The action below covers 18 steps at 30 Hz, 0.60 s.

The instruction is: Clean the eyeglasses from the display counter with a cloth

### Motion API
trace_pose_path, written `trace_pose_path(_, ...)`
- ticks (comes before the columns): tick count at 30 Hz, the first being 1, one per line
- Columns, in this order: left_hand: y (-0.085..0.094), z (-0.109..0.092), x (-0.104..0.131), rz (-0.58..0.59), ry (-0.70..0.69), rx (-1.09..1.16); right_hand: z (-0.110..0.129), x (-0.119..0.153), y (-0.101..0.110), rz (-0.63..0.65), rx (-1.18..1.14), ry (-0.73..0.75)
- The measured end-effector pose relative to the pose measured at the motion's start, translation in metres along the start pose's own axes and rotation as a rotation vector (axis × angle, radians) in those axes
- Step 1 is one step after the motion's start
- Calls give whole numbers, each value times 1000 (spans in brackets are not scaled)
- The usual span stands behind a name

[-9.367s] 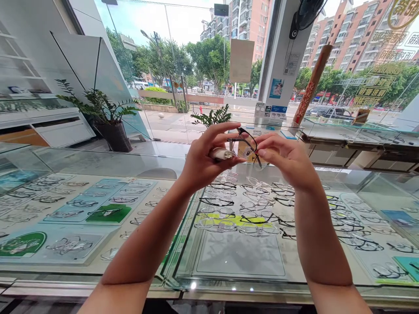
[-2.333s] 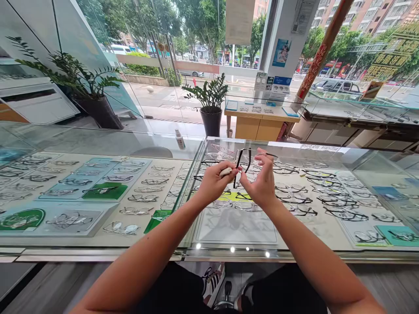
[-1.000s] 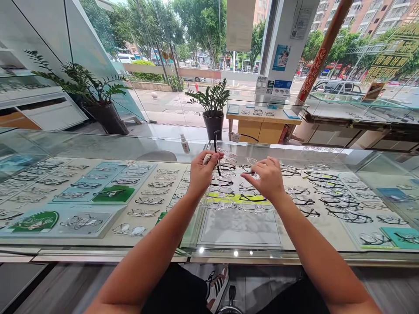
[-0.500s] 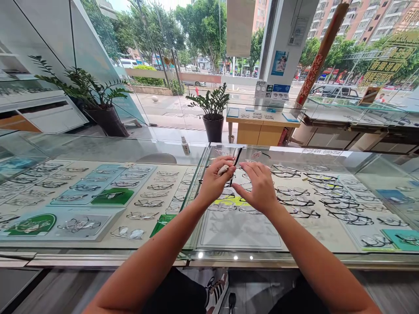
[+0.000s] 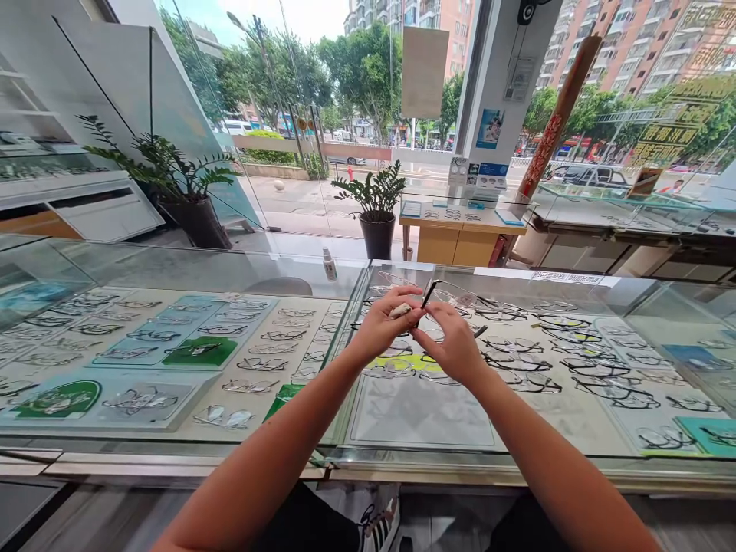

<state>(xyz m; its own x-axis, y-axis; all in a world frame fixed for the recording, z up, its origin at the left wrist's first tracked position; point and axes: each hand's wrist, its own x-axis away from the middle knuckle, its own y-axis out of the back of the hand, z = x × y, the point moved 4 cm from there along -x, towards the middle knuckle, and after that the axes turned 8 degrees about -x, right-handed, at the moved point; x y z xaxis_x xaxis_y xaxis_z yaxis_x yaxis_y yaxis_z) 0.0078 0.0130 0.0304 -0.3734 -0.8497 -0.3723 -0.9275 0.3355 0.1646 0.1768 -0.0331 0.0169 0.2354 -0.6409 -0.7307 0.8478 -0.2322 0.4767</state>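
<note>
A pair of dark-framed eyeglasses [image 5: 429, 293] is held up between my two hands above the glass counter. My left hand [image 5: 379, 328] is closed on one side of it, and a small whitish bit of crumpled cloth [image 5: 399, 310] pokes out between its fingers. Thumb and fingers of my right hand [image 5: 455, 342] pinch the eyeglasses from the other side. A dark temple tip sticks out past the right hand's knuckles. Fingers hide most of the frame and lenses. Below the hands, rows of eyeglasses [image 5: 520, 345] lie inside the display case.
The glass counter [image 5: 230, 264] spans the view, with more eyeglasses on its left side. On its top stands a small white spray bottle [image 5: 329, 264]. Beyond are a potted plant [image 5: 378, 234], another potted plant [image 5: 192, 218] and a wooden display table [image 5: 440, 244] by the window.
My right hand has closed in from slightly apart and now grips the eyeglasses. The eyeglasses have turned, with one temple now toward the right. The camera view has tilted up slightly.
</note>
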Motion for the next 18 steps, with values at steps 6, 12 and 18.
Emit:
trace_pose_path(6,12,-1,-5,-98,84,98,-5,-3,7,-8,56,45)
trace_pose_path(12,52,9,-17,-336,276,24,-3,-5,15,-67,107,39)
trace_pose_path(18,103,33,-31,-531,421,-285,-3,-6,19,-129,125,39)
